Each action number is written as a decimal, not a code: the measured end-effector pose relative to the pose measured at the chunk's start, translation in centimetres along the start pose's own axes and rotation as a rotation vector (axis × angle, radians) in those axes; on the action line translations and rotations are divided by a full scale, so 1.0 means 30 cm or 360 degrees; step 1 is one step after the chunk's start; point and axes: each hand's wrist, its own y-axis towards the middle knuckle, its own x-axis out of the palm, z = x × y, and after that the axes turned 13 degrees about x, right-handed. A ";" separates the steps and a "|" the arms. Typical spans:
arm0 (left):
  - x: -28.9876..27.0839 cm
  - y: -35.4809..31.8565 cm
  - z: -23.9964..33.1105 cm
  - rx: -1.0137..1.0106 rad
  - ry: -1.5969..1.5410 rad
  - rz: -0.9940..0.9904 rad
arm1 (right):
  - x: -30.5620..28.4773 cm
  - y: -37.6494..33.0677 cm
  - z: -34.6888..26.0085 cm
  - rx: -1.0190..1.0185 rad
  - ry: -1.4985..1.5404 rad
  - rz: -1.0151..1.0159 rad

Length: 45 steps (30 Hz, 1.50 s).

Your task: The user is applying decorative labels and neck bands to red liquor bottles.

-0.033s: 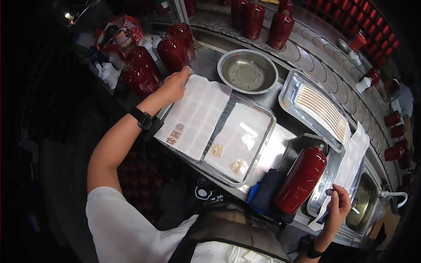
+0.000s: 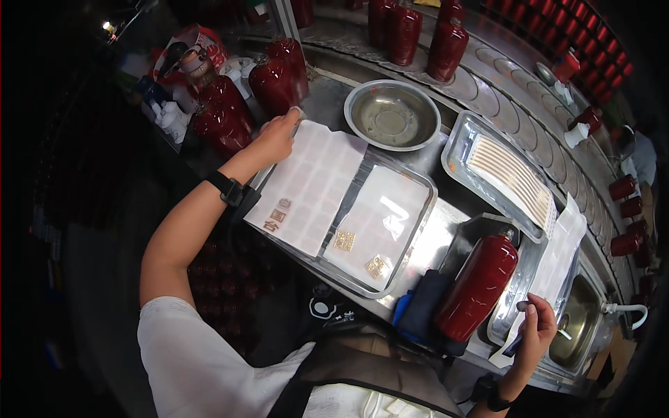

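Note:
My left hand [image 2: 276, 139] is closed at the upper left corner of a white sheet [image 2: 303, 188], which bears faint pale rows and a few brown printed characters near its lower corner. The sheet lies over the left part of a metal tray [image 2: 390, 284]. Beside it in the tray are a second white sheet [image 2: 376, 202] and two small gold decals [image 2: 344, 240]. My right hand [image 2: 538, 327], at the lower right, has thumb and fingers drawn together around a small dark thing I cannot make out. Left of that hand a glossy dark red bottle [image 2: 481, 282] lies tilted on dark cloth [image 2: 423, 303].
A metal bowl [image 2: 357, 137] of liquid stands behind the tray. To its right is another tray [image 2: 456, 167] with a striped sheet [image 2: 512, 177]. Red bottles [image 2: 277, 83] stand at the back left, more along the conveyor [image 2: 498, 101]. A sink [image 2: 582, 317] is far right.

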 end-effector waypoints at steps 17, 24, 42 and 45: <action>0.050 0.074 0.058 -0.0122 0.0207 0.0114 | -0.004 0.016 0.030 0.0063 -0.0024 -0.0024; 0.070 0.082 0.022 -0.0075 0.0222 0.0387 | -0.009 0.021 0.050 0.0038 -0.0020 -0.0029; 0.070 0.069 0.013 0.0017 0.0041 0.0653 | 0.010 0.034 0.056 0.0007 -0.0035 -0.0050; 0.052 0.070 0.031 0.0066 0.0010 0.0566 | 0.019 0.043 0.072 -0.0072 -0.0064 -0.0036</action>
